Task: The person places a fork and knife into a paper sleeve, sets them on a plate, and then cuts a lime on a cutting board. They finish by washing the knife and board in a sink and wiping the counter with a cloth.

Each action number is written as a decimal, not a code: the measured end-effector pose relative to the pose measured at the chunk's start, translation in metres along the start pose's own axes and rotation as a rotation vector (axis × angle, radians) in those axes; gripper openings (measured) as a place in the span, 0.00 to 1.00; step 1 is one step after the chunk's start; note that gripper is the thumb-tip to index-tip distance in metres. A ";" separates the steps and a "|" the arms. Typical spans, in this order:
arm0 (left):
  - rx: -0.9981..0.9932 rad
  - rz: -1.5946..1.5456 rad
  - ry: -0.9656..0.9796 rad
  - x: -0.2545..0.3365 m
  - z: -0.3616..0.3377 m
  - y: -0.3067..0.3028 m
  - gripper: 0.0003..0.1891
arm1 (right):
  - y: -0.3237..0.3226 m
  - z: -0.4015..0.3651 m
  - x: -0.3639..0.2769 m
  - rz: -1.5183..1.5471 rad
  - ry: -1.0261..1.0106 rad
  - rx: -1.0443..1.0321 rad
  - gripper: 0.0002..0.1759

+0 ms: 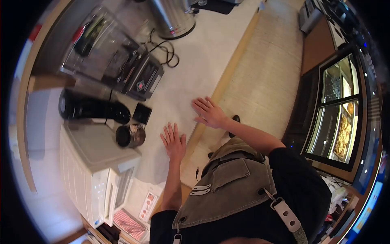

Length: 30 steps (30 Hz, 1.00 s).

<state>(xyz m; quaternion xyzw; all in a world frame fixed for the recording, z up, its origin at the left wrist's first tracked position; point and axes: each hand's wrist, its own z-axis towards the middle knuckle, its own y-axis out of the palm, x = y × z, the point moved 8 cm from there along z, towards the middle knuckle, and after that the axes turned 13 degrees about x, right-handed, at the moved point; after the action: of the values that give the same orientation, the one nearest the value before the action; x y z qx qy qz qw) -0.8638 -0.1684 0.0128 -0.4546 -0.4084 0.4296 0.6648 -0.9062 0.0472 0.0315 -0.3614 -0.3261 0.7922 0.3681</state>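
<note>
My left hand (174, 143) lies on the pale countertop (174, 87), fingers spread and holding nothing. Close to its fingertips stand a dark round jar (131, 136) and a small black square object (142, 113). My right hand (208, 112) rests at the counter's wooden front edge, palm down, fingers stretched out and a little apart. Nothing is in it either. Beyond both hands is a blender (142, 77) with a black base and a clear cover.
A beige drawer cabinet (91, 146) stands at the left, with a black appliance (93, 106) behind it. A steel urn (172, 20) and a coiled black cable (168, 55) are farther along the counter. Across the aisle floor (260, 69) is a lit pastry case (339, 110).
</note>
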 end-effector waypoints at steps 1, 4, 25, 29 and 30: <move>-0.011 0.006 0.051 0.010 0.024 0.008 0.35 | -0.018 -0.014 0.013 0.028 0.028 0.005 0.36; -0.022 -0.003 0.191 0.048 0.099 0.036 0.37 | -0.012 -0.107 0.101 0.373 0.473 -0.114 0.28; -0.100 -0.030 0.515 0.406 0.511 0.212 0.42 | -0.119 -0.482 0.396 0.750 1.897 0.707 0.13; -0.092 -0.035 0.571 0.454 0.565 0.236 0.43 | -0.048 -0.504 0.446 0.573 1.604 0.241 0.17; -0.108 -0.036 0.586 0.467 0.580 0.241 0.43 | -0.059 -0.494 0.452 0.519 1.697 0.190 0.17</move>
<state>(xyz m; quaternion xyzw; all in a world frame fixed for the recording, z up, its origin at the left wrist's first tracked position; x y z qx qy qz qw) -1.3148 0.4712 0.0005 -0.5866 -0.2292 0.2456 0.7370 -0.6959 0.5717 -0.3323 -0.8566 0.2154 0.3398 0.3230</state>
